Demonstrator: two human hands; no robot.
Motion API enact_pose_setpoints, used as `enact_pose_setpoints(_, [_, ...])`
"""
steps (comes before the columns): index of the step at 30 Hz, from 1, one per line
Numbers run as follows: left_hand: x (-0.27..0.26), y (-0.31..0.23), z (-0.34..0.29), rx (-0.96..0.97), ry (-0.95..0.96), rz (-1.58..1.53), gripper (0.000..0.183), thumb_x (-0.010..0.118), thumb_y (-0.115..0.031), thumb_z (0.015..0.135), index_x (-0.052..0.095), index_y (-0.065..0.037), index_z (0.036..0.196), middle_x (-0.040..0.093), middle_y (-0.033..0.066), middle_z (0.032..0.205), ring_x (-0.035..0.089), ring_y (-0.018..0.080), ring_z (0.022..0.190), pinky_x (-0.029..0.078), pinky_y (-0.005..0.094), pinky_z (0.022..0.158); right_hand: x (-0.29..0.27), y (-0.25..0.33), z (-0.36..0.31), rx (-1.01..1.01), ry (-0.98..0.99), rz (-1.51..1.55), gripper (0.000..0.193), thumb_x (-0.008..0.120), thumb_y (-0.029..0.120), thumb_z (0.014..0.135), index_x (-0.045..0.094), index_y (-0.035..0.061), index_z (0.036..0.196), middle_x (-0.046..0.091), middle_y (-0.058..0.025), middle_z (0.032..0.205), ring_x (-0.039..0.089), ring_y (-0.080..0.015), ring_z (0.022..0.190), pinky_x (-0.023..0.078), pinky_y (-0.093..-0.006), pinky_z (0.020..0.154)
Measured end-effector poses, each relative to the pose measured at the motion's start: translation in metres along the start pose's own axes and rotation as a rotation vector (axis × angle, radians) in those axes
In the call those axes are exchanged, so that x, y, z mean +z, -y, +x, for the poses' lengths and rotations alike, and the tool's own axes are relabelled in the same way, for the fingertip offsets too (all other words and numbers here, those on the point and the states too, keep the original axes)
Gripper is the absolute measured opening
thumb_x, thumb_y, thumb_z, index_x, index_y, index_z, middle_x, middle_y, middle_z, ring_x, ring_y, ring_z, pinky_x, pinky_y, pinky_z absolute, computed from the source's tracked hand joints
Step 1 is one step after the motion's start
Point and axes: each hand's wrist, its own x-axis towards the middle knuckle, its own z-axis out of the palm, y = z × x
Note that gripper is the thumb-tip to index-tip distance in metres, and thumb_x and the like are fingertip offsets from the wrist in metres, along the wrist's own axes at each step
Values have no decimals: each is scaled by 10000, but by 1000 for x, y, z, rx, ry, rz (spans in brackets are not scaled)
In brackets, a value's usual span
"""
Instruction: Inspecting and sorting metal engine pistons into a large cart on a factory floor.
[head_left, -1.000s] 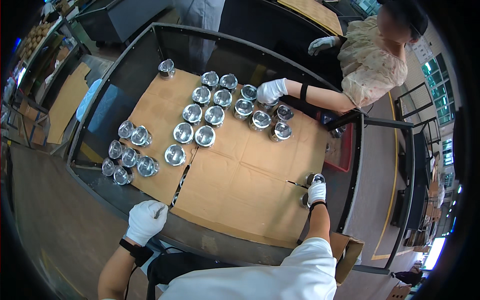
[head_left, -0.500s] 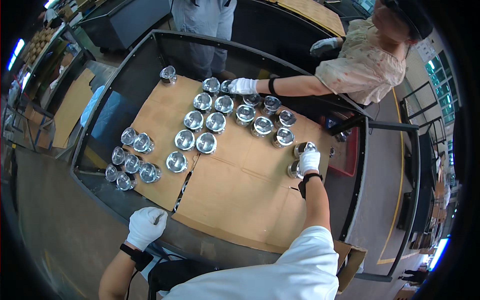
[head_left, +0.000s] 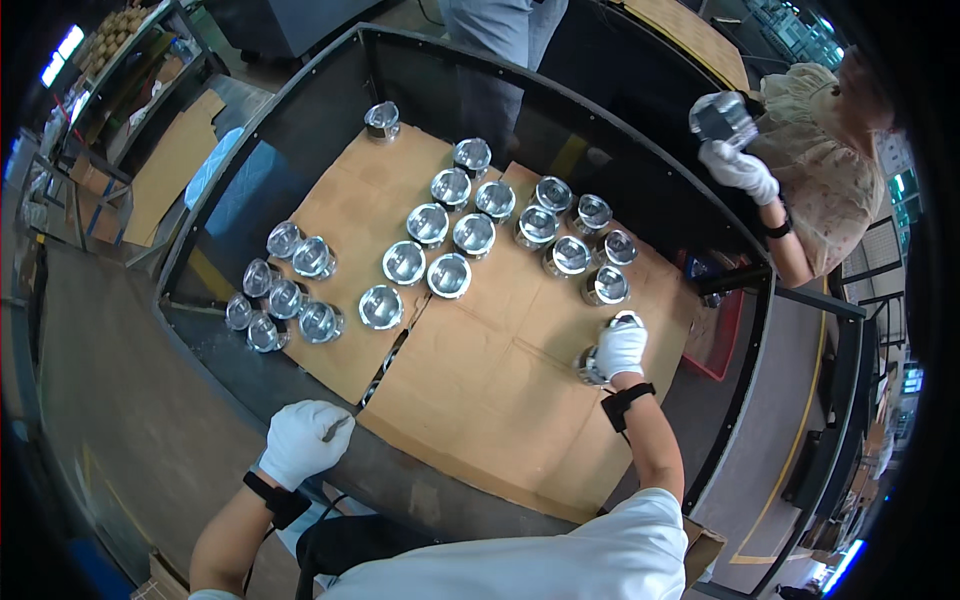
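Shiny metal pistons stand in loose rows on the brown cardboard (head_left: pixel 490 400) inside a dark-framed bin. My right hand (head_left: pixel 622 350), in a white glove, is closed at the right side, its fingers on a piston (head_left: pixel 627 320) whose top shows just beyond them. Close against that hand's left stands another piston (head_left: pixel 588 368), partly hidden by it. My left hand (head_left: pixel 308 443), also gloved, is curled into a loose fist by the near edge, with nothing visible in it. Nearest to it is a piston (head_left: pixel 381 307) farther in.
A co-worker's gloved hand (head_left: pixel 740 170) holds up a piston (head_left: pixel 722 120) beyond the far right rim. Several pistons (head_left: pixel 285 298) cluster at the left. The metal rim (head_left: pixel 590 115) surrounds the cardboard, and a red tray (head_left: pixel 715 340) sits at the right end.
The co-worker's hand has lifted a piston from the back row and carried it right, outside the rim. My right hand stays at the same pair of pistons; my view has shifted slightly.
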Motion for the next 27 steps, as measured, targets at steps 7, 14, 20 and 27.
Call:
enact_pose_setpoints(7, [3, 3, -6, 65, -76, -4, 84, 730, -176, 797, 687, -119, 751, 666, 60, 697, 665, 283, 647, 547, 387, 598, -9, 128, 33, -155, -262, 288, 88, 617, 158, 763, 631, 79, 726, 610, -137, 749, 604, -346, 726, 452, -454, 628])
enact_pose_setpoints(14, [4, 4, -12, 62, -110, -47, 111, 721, -187, 811, 685, -126, 726, 648, 59, 671, 648, 275, 614, 532, 383, 573, -12, 169, 81, -202, -37, 10, 214, 604, 101, 766, 744, 19, 906, 679, -155, 939, 627, -340, 919, 452, -467, 784])
enact_pose_setpoints(20, [1, 7, -9, 77, -117, -49, 96, 723, -189, 805, 692, -125, 741, 666, 53, 689, 650, 272, 612, 536, 374, 578, -12, 168, 99, -143, -255, -86, 186, 639, 165, 735, 730, 26, 818, 666, -136, 860, 630, -329, 821, 465, -460, 739])
enact_pose_setpoints(27, [0, 7, -7, 70, -113, -49, 98, 723, -186, 802, 689, -118, 739, 659, 62, 681, 649, 276, 613, 533, 378, 575, -61, 99, 107, -369, 147, 562, 295, 716, 326, 806, 769, 90, 973, 744, -107, 1056, 711, -269, 934, 559, -412, 790])
